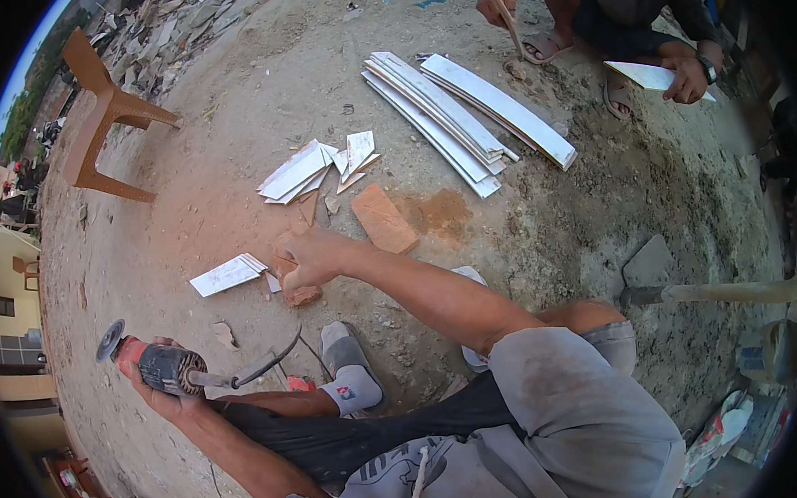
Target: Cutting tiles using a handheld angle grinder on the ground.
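My left hand [164, 387] grips a red and black angle grinder [169, 367] off to the left; its grey disc [109, 340] points away from me, and a cord trails from its rear. In front of my feet my right hand [311, 257] is closed on a reddish brick [303, 296] on the ground, covering most of it. Close beside that hand lies a small stack of white tile-like pieces [227, 275]. Farther out are more cut white pieces [297, 170], some with angled ends, and another orange brick [384, 219].
Long white strips [437, 116] lie stacked on the dirt ahead. At the far right a crouching co-worker holds a white piece [649, 74] and a stick-like tool [505, 20]. A brown plastic chair [112, 120] stands far left. A long-handled shovel [689, 293] lies to the right.
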The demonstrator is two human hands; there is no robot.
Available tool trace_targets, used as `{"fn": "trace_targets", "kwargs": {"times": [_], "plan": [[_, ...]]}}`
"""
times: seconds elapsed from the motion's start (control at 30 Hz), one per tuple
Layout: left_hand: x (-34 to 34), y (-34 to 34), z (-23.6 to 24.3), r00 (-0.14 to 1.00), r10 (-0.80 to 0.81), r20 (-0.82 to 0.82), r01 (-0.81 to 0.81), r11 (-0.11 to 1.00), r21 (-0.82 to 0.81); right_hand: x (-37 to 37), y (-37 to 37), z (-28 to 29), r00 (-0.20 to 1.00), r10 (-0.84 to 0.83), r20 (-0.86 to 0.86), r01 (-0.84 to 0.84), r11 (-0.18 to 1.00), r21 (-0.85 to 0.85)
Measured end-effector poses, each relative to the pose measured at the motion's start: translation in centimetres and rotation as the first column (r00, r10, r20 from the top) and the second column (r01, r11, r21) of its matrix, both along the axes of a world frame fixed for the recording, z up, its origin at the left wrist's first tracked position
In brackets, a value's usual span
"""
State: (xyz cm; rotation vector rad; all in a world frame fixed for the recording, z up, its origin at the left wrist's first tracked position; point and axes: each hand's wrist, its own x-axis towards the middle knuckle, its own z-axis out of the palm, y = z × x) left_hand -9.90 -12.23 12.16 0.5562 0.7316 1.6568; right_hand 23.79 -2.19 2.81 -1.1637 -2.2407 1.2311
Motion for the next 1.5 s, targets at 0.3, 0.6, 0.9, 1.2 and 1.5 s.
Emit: {"fn": "trace_targets", "kwargs": {"times": [0.3, 0.6, 0.9, 1.2, 1.5], "plan": [[-6.1, -0.9, 4.0, 0.974, 0.156, -0.166, -0.165, 0.986, -0.039, 6.2, 0.1, -7.5, 0.843, 0.021, 0.538, 0.0, 0.999, -0.038], [-11.2, -1.6, 9.8, 0.846, 0.456, -0.276, -0.441, 0.89, 0.117, 14.1, 2.2, -0.4, 0.609, -0.123, 0.784, -0.06, 0.978, 0.2], [-15.1, 2.1, 7.2, 0.828, 0.526, -0.195, -0.477, 0.844, 0.246, 24.9, -9.8, -2.9, 0.699, -0.273, 0.661, 0.269, 0.957, 0.11], [-15.2, 2.9, -1.5, 0.765, 0.584, -0.271, -0.587, 0.806, 0.08, 27.7, -8.1, -15.1, 0.729, -0.489, 0.479, 0.56, 0.829, -0.006], [-17.6, 1.2, -7.2, 0.64, 0.615, -0.462, -0.717, 0.693, -0.072, 28.7, 8.9, -15.2, 0.413, -0.776, 0.477, 0.745, 0.589, 0.314]]}}
